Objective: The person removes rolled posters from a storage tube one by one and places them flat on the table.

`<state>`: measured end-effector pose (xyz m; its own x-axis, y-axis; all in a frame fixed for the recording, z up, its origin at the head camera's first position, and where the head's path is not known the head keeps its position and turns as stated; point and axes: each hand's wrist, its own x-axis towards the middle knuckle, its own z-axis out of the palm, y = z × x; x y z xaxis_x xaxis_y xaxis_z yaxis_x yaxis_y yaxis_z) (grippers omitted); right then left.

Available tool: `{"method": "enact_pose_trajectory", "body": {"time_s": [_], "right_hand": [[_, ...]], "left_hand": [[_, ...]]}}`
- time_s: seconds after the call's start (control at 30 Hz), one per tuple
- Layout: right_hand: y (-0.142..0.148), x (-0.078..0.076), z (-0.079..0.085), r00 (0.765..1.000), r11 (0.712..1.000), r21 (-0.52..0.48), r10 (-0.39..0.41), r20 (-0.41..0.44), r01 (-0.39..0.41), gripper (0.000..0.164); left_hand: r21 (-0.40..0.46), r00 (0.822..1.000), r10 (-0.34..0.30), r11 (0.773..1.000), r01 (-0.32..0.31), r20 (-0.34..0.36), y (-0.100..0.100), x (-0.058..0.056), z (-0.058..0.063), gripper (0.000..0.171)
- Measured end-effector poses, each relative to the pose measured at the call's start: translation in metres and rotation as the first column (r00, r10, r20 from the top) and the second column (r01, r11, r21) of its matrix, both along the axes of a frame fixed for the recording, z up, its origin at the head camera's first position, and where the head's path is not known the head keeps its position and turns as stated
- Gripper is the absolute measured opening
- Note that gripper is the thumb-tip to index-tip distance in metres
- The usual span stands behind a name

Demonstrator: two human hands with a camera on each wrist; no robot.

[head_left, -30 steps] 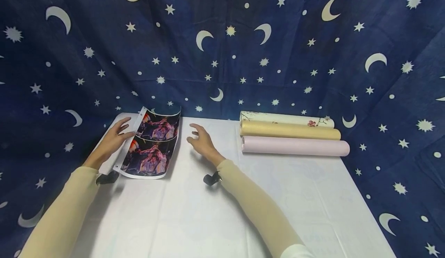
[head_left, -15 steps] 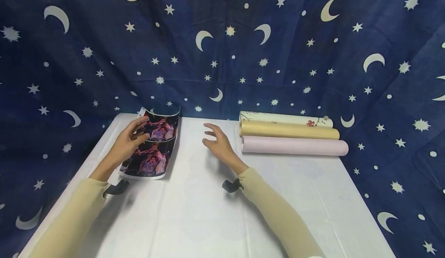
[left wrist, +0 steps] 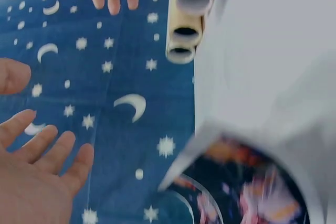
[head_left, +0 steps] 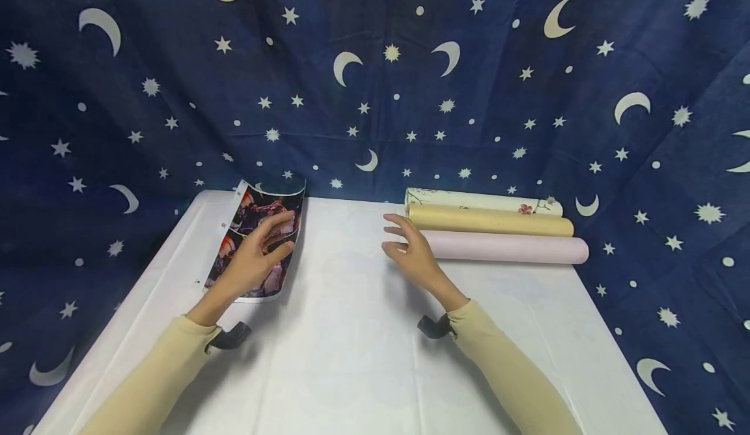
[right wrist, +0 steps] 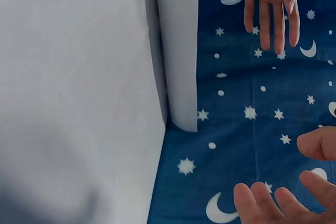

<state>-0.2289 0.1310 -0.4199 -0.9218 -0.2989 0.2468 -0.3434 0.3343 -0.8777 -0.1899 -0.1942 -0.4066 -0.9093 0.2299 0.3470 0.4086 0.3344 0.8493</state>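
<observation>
My left hand hovers over the two printed photo sheets at the left of the table, fingers apart and holding nothing. The sheets curl up at their edges and show a dark, colourful picture; the hand hides part of them in the head view. My right hand is in the air at the left ends of the paper rolls, fingers spread and nothing in them. Nearest to it are a pink roll, a gold roll and a white roll with a blossom pattern, lying side by side.
The table has a white cover. Behind it and at both sides hangs a dark blue cloth with moons and stars. The rolls' open ends face left. A dark wrist camera sits at my left wrist.
Both hands have moved to the right. The left hand has gone from the left edge of the photo sheets to over them, and the right hand has reached the rolls' left ends.
</observation>
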Motion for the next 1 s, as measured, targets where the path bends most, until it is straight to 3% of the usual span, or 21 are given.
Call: {"method": "enact_pose_trajectory", "body": {"time_s": [0.2, 0.37, 0.63, 0.87, 1.0], "right_hand": [[0.022, 0.022, 0.022, 0.999, 0.999, 0.023, -0.033, -0.003, 0.033, 0.055], [0.04, 0.037, 0.038, 0.998, 0.998, 0.024, -0.049, -0.047, 0.05, 0.053], [0.083, 0.024, 0.011, 0.986, 0.988, 0.077, -0.125, -0.106, 0.134, 0.057], [0.114, 0.019, 0.007, 0.966, 0.968, 0.151, -0.169, -0.198, 0.2, 0.056], [0.13, 0.015, 0.009, 0.956, 0.95, 0.199, -0.197, -0.216, 0.241, 0.056]], "left_hand": [[0.005, 1.0, 0.008, 1.0, -0.008, 0.006, 0.023, 0.008, 0.002, 0.05], [0.071, 1.0, 0.023, 0.997, -0.025, 0.017, 0.038, 0.012, 0.007, 0.047], [0.236, 0.998, -0.029, 0.972, 0.013, 0.064, 0.07, 0.012, 0.01, 0.044], [0.334, 0.987, -0.08, 0.942, 0.029, 0.141, 0.105, 0.003, 0.007, 0.044], [0.348, 0.976, -0.091, 0.937, 0.016, 0.2, 0.121, -0.005, 0.003, 0.042]]}}
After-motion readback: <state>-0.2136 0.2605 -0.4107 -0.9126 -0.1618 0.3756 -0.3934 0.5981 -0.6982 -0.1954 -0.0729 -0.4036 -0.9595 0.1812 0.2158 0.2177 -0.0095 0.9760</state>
